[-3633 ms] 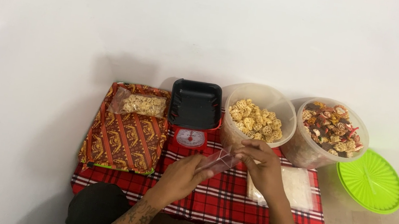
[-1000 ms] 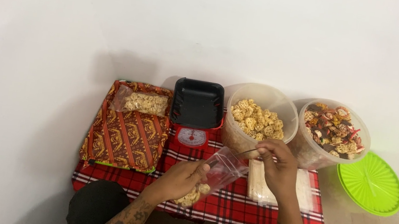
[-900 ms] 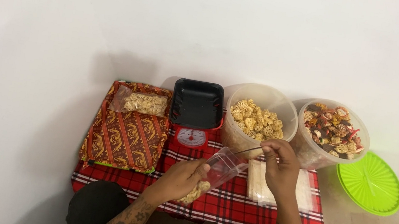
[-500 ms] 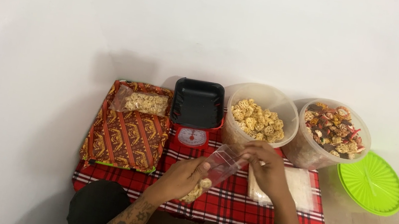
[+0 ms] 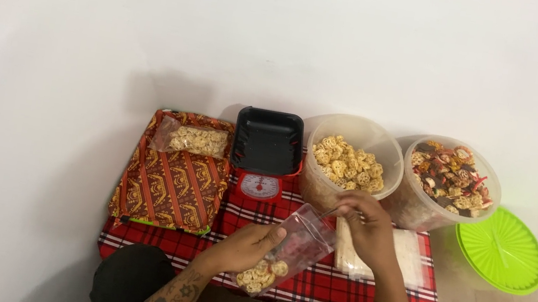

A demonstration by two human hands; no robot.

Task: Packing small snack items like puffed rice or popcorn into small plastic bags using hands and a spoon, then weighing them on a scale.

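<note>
Holding clear bag (image 5: 285,256) of wheel snacks near table's front: left hand (image 5: 248,244) grips its side, right hand (image 5: 364,226) pinches its mouth. Far: red scale (image 5: 259,185), two snack tubs (image 5: 347,152); bag stack (image 5: 410,254) right.

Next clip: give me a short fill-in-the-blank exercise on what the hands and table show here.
1. The left hand holds a clear ____ bag with a few wheel-shaped crackers inside.
2. The kitchen scale carries an empty ____ tray.
3. The lid lying on the floor is ____.

Missing words: plastic; black; green
</note>
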